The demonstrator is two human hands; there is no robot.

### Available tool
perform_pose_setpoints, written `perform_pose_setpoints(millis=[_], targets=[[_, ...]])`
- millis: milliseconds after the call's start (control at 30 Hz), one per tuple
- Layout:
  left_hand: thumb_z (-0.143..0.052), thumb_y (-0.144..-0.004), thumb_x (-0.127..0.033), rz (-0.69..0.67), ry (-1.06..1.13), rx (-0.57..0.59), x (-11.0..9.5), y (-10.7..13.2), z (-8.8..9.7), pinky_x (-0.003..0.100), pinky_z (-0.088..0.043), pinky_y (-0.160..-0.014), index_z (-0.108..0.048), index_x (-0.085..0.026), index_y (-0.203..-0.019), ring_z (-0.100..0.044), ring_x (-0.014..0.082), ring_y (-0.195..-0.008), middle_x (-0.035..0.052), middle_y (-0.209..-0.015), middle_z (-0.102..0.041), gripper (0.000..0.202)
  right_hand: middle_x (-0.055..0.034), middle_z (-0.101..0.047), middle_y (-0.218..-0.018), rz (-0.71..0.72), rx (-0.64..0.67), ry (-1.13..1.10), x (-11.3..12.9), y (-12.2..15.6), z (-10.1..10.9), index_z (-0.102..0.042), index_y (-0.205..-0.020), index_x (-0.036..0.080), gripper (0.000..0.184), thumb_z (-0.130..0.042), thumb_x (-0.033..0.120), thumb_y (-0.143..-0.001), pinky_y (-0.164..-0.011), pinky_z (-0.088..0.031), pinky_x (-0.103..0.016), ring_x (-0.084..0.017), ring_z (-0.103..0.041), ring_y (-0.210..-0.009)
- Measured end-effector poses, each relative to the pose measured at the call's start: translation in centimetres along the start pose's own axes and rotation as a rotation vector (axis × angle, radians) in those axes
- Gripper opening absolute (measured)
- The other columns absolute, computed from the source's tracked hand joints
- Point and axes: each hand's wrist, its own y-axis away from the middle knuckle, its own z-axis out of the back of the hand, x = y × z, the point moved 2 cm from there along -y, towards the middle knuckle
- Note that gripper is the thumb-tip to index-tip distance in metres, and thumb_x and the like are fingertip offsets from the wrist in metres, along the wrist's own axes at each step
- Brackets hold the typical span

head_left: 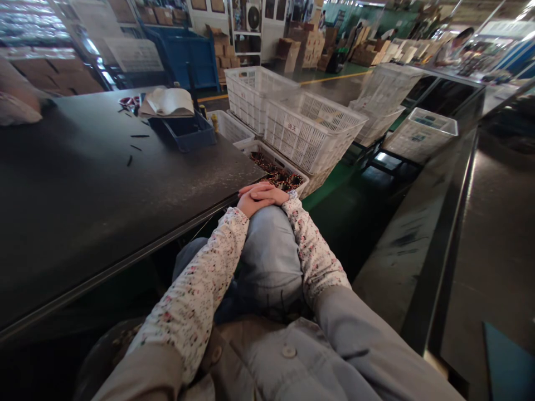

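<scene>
My left hand and my right hand lie crossed over each other on top of my raised knee. The fingers are stretched out and overlap, with no object in them. Floral sleeve covers reach to both wrists. Just beyond the hands, a white crate holds several parts wound with copper wire. The dark table's corner is close to my left hand.
On the table are a blue bin, a pale cloth-like item and dark strips. White baskets stand ahead. A metal-edged bench runs along the right. Another person sits far right; a blurred arm shows at left.
</scene>
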Motion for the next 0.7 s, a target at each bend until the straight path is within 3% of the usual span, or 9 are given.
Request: perform_pose_setpoints(millis=[300,467,700], targets=[[-0.064,-0.078,-0.024,-0.013,0.014,0.004,-0.5,0.2,0.2,0.036,-0.033,-0.111,-0.064,-0.013,-0.114,-0.048,0.0222,-0.124,0.0081,-0.129,-0.056,0.037,-0.0204,-0.042,-0.128,-0.003,-0.004,0.004,-0.5,-0.3,0.0,-0.045,-0.127,-0.015,0.047,-0.025,0.001,-0.088,-0.104,-0.032,-0.006,-0.006,-0.047,-0.115],[-0.066,-0.073,-0.019,0.037,-0.013,-0.024,0.3,-0.3,-0.2,0.038,-0.035,-0.11,-0.066,-0.013,-0.109,-0.05,0.0234,-0.122,0.0078,-0.125,-0.058,0.036,-0.0148,-0.046,-0.127,0.028,0.025,-0.005,-0.3,-0.1,0.2,-0.045,-0.128,-0.01,0.045,-0.033,0.01,-0.09,-0.108,-0.03,-0.009,-0.003,-0.046,-0.116],[-0.062,-0.08,-0.024,-0.048,0.031,0.025,-0.7,0.5,0.5,0.035,-0.032,-0.112,-0.062,-0.011,-0.117,-0.046,0.0217,-0.126,0.0093,-0.129,-0.054,0.039,-0.0143,-0.047,-0.126,0.045,0.013,-0.009,-0.2,0.1,0.1,-0.045,-0.126,-0.011,0.045,-0.027,0.01,-0.091,-0.109,-0.031,-0.014,-0.005,-0.045,-0.117]])
